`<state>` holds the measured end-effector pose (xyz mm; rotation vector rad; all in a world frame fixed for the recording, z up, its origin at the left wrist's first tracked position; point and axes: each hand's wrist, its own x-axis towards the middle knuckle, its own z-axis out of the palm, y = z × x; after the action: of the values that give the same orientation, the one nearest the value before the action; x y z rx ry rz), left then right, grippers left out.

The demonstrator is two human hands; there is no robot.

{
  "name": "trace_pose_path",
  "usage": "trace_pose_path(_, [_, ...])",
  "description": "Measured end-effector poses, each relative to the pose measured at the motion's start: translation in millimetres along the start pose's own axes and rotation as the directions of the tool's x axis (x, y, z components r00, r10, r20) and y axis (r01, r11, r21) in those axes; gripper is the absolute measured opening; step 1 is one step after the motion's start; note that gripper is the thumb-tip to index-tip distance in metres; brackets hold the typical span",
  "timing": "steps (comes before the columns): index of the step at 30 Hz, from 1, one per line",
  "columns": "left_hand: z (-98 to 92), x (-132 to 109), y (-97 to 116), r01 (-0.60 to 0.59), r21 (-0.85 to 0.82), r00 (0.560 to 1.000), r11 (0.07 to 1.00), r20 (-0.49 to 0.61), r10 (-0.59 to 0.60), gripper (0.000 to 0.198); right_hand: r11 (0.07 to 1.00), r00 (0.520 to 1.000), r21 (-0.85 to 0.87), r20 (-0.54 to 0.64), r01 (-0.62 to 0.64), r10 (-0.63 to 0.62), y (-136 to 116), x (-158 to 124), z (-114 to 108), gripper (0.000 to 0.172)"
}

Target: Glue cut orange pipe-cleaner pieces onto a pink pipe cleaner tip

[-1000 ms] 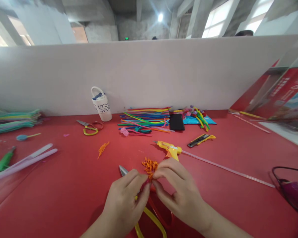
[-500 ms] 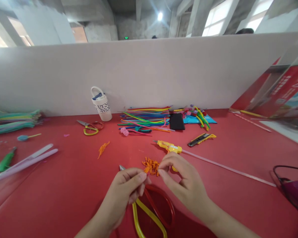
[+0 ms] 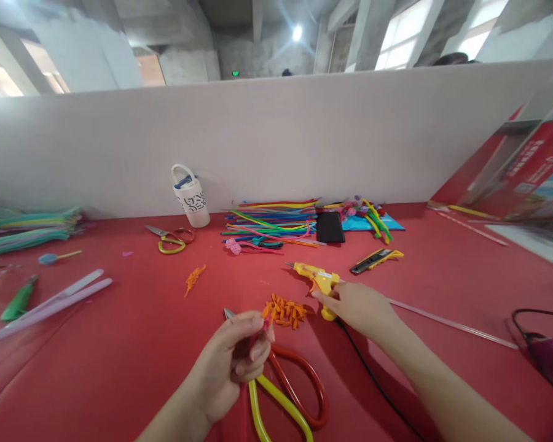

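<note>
My left hand [image 3: 239,356] is closed, pinching a thin pinkish-red stem [image 3: 244,405] whose lower end hangs below the fingers. Small orange bits show at the stem's upper tip. My right hand [image 3: 359,307] has its fingers around the handle of a yellow hot glue gun [image 3: 320,279] lying on the table; part of the grip is hidden. Just beyond my left hand lies a pile of short orange pieces [image 3: 286,311]. Under that hand are large scissors [image 3: 281,399] with one red and one yellow handle, their blades partly covered.
Beyond lie an orange fuzzy strip [image 3: 193,279], small scissors [image 3: 170,240], a white cup [image 3: 192,199], colourful pipe cleaners [image 3: 271,221], a black phone [image 3: 330,227] and a utility knife [image 3: 375,261]. The gun's black cord [image 3: 373,374] trails toward me. A clear glue stick [image 3: 456,322] extends right.
My right hand has left the orange pile and moved right to the glue gun's handle. My left hand stays near its place, with the stem now showing below it.
</note>
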<state>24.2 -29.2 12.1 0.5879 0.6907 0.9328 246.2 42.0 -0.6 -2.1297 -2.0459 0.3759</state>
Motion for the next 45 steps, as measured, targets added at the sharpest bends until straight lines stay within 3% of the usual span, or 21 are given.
trace_pose_path(5, [-2.8, -2, -1, -0.129, 0.122, 0.991, 0.984, 0.036, 0.126, 0.016, 0.973, 1.000, 0.230, -0.019, -0.016, 0.021, 8, 12, 17, 0.029])
trace_pose_path(9, [-3.3, -3, 1, -0.214, 0.177, 0.976, 0.961, 0.008, 0.216, 0.019, 0.826, 0.999, 0.564, 0.041, 0.006, -0.036, 6, 13, 18, 0.029])
trace_pose_path(14, [-6.8, 3, 7, -0.201, 0.065, 0.976, 0.977, -0.067, 0.206, 0.020, 0.493, 0.987, 0.869, 0.033, 0.049, -0.156, -8, -2, 6, 0.037])
trace_pose_path(18, [-14.4, 12, 9, -0.060, -0.092, 0.993, 0.994, -0.109, 0.050, 0.022, -0.026, 0.959, 0.994, 0.098, -0.109, -0.267, -18, -15, 2, 0.024])
trace_pose_path(19, [-16.0, 14, 9, -0.033, -0.121, 0.994, 0.992, -0.108, 0.020, 0.023, -0.098, 0.954, 0.986, 0.105, -0.138, -0.281, -19, -18, 2, 0.021])
trace_pose_path(20, [-17.3, 15, 9, -0.015, -0.142, 0.994, 0.990, -0.106, 0.000, 0.024, -0.111, 0.948, 0.982, 0.110, -0.150, -0.299, -21, -20, 2, 0.018])
trace_pose_path(23, [-19.2, 17, 9, 0.005, -0.174, 0.992, 0.985, -0.121, -0.027, 0.027, -0.014, 0.917, 0.990, 0.125, -0.141, -0.378, -23, -25, 1, 0.014])
trace_pose_path(26, [-19.9, 19, 10, 0.016, -0.183, 0.988, 0.983, -0.147, -0.044, 0.031, 0.153, 0.898, 0.981, 0.175, -0.122, -0.405, -25, -30, 1, 0.023])
trace_pose_path(28, [-20.3, 20, 11, 0.016, -0.185, 0.986, 0.983, -0.160, -0.046, 0.032, 0.283, 0.910, 0.956, 0.180, -0.072, -0.375, -27, -33, 1, 0.030])
trace_pose_path(31, [-20.5, 20, 11, 0.006, -0.180, 0.983, 0.984, -0.182, -0.040, 0.031, 0.403, 0.946, 0.914, 0.089, 0.047, -0.312, -31, -40, 1, 0.033])
trace_pose_path(39, [-18.8, 19, 10, -0.007, -0.151, 0.980, 0.989, -0.196, -0.023, 0.025, 0.563, 0.954, 0.810, 0.017, 0.162, -0.300, -38, -46, -1, 0.031])
trace_pose_path(45, [-19.3, 19, 10, -0.009, -0.141, 0.981, 0.990, -0.196, -0.019, 0.023, 0.583, 0.949, 0.783, -0.025, 0.215, -0.316, -37, -44, 2, 0.032])
